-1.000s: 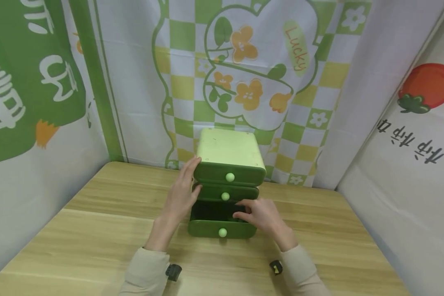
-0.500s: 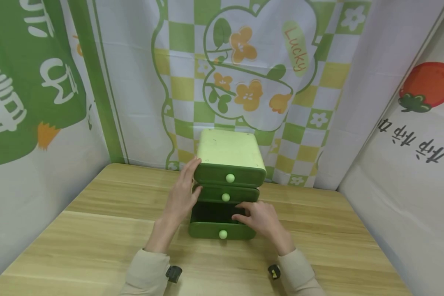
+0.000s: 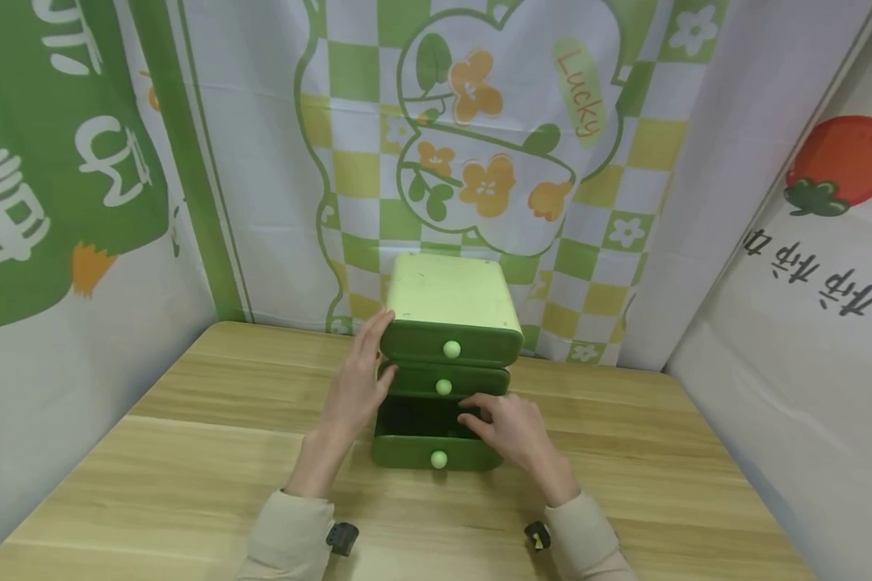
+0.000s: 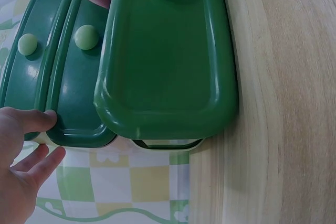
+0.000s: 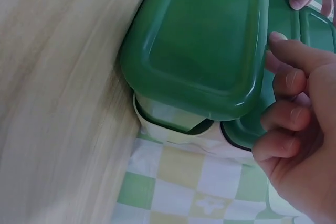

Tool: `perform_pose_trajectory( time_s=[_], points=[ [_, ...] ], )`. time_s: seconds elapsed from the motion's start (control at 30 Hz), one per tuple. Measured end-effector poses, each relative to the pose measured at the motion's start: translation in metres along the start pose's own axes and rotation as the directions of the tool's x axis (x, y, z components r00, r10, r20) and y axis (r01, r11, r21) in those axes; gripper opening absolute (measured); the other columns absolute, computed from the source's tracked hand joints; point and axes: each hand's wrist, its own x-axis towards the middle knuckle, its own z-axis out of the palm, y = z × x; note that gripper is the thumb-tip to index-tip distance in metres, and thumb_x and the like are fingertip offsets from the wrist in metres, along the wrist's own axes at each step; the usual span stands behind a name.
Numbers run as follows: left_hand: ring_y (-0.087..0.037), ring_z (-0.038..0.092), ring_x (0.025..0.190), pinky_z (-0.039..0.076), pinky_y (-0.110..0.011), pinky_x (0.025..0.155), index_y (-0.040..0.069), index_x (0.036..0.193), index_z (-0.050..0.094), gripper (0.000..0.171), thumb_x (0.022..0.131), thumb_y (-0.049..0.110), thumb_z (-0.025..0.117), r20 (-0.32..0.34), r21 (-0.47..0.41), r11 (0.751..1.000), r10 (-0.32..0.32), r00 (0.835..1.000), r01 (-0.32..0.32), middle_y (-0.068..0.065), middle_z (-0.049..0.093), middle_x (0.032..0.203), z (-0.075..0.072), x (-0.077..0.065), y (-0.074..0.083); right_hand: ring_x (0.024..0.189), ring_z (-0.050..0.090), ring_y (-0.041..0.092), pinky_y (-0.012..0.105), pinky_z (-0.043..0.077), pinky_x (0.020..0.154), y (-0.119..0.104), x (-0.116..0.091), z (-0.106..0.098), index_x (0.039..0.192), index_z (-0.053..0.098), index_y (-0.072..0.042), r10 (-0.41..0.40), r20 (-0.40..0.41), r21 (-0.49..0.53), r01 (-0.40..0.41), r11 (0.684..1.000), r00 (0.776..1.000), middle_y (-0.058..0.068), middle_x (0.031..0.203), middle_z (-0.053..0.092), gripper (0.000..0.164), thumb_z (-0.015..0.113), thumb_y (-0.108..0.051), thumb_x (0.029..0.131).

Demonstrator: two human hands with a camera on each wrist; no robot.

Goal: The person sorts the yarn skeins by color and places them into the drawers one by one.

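Observation:
A small drawer cabinet (image 3: 450,290) with a pale green top and dark green fronts stands on the table. Its bottom drawer (image 3: 407,453) is pulled out, and the upper two look closed. My left hand (image 3: 352,387) rests against the cabinet's left side with fairly straight fingers; its thumb touches the edge of the middle drawer (image 4: 79,93). Over the right part of the pulled-out drawer hovers my right hand (image 3: 516,424), loosely curled, thumb and forefinger apart. In the right wrist view nothing shows between its fingers (image 5: 286,116). The inside of the bottom drawer is dark.
Round pale green knobs (image 3: 439,459) stick out from the drawer fronts. Wooden tabletop (image 3: 189,468) surrounds the cabinet. Printed cloth (image 3: 363,105) hangs behind it and on both sides. Dark wrist devices (image 3: 343,538) show near both sleeves.

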Motion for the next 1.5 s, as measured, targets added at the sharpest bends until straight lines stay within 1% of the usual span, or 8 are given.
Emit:
perform_pose_trajectory(
  time_s=[0.17, 0.3, 0.47, 0.63, 0.87, 1.07, 1.23, 1.5],
  points=[
    [-0.031, 0.064, 0.102, 0.063, -0.033, 0.075, 0.01, 0.153, 0.031, 0.093, 0.076, -0.012, 0.078, -0.001, -0.002, 1.0, 0.0, 1.0, 0.0, -0.015, 0.039, 0.155, 0.0, 0.0, 0.0, 0.046, 0.03, -0.005, 0.014, 0.026, 0.041, 0.0, -0.003, -0.004, 0.105, 0.077, -0.022, -0.054, -0.008, 0.052, 0.054, 0.997, 0.999, -0.017, 0.054, 0.041, 0.022, 0.073, -0.037, 0.089],
    [-0.032, 0.065, 0.102, 0.063, -0.031, 0.072, 0.011, 0.153, 0.03, 0.092, 0.077, -0.011, 0.077, 0.013, 0.006, 1.0, -0.013, 1.0, 0.013, -0.013, 0.037, 0.156, 0.0, 0.0, 0.001, 0.048, 0.03, -0.007, 0.011, 0.025, 0.043, -0.001, -0.005, -0.006, 0.106, 0.077, -0.019, -0.15, -0.033, 0.075, 0.152, 0.986, 0.988, -0.016, 0.056, 0.044, 0.024, 0.075, -0.034, 0.088],
    [-0.033, 0.063, 0.108, 0.063, -0.034, 0.078, 0.011, 0.153, 0.03, 0.092, 0.077, -0.011, 0.077, 0.014, 0.007, 1.0, -0.008, 1.0, 0.008, -0.014, 0.038, 0.156, 0.0, 0.001, 0.0, 0.051, 0.031, -0.009, 0.006, 0.025, 0.045, -0.004, -0.006, -0.005, 0.106, 0.076, -0.019, -0.302, -0.076, 0.042, 0.306, 0.951, 0.95, -0.016, 0.057, 0.047, 0.024, 0.077, -0.033, 0.086],
    [-0.034, 0.063, 0.108, 0.063, -0.036, 0.082, 0.011, 0.153, 0.03, 0.092, 0.077, -0.012, 0.077, 0.007, 0.005, 1.0, 0.002, 1.0, -0.002, -0.014, 0.038, 0.155, 0.0, 0.001, 0.0, 0.054, 0.036, -0.01, 0.001, 0.031, 0.049, -0.005, -0.007, -0.002, 0.106, 0.076, -0.021, -0.422, -0.05, 0.079, 0.425, 0.902, 0.905, -0.015, 0.061, 0.056, 0.024, 0.08, -0.03, 0.084],
    [-0.033, 0.065, 0.101, 0.063, -0.034, 0.076, 0.012, 0.153, 0.03, 0.091, 0.078, -0.011, 0.077, 0.018, -0.001, 1.0, -0.005, 1.0, 0.005, -0.014, 0.037, 0.156, 0.0, 0.001, 0.001, 0.058, 0.04, -0.011, 0.0, 0.036, 0.055, -0.008, -0.007, 0.004, 0.104, 0.077, -0.023, -0.502, 0.04, 0.118, 0.495, 0.861, 0.864, -0.015, 0.07, 0.067, 0.021, 0.08, -0.028, 0.084],
    [-0.032, 0.066, 0.096, 0.063, -0.033, 0.072, 0.013, 0.153, 0.03, 0.091, 0.078, -0.011, 0.077, 0.014, -0.007, 1.0, -0.012, 1.0, 0.012, -0.013, 0.037, 0.156, 0.001, 0.001, 0.0, 0.058, 0.048, -0.012, 0.002, 0.044, 0.057, -0.011, -0.01, 0.006, 0.104, 0.078, -0.023, -0.473, 0.15, 0.145, 0.454, 0.879, 0.868, -0.012, 0.085, 0.076, 0.019, 0.08, -0.025, 0.085],
    [-0.032, 0.065, 0.099, 0.064, -0.034, 0.073, 0.012, 0.153, 0.03, 0.092, 0.078, -0.011, 0.077, 0.009, -0.016, 1.0, -0.007, 1.0, 0.007, -0.014, 0.037, 0.156, 0.001, 0.0, -0.001, 0.061, 0.055, -0.009, 0.009, 0.052, 0.062, -0.017, -0.011, 0.009, 0.101, 0.078, -0.026, -0.4, 0.217, 0.101, 0.388, 0.916, 0.89, -0.015, 0.089, 0.076, 0.016, 0.078, -0.026, 0.086],
    [-0.036, 0.06, 0.114, 0.063, -0.039, 0.081, 0.011, 0.152, 0.03, 0.092, 0.077, -0.013, 0.077, -0.005, -0.029, 0.999, 0.017, 1.0, -0.017, -0.016, 0.038, 0.155, 0.003, 0.001, -0.002, 0.057, 0.047, -0.009, 0.012, 0.05, 0.056, -0.019, -0.011, 0.013, 0.1, 0.078, -0.027, -0.33, 0.204, 0.048, 0.327, 0.944, 0.922, -0.016, 0.088, 0.076, 0.014, 0.078, -0.027, 0.086]
  ],
)
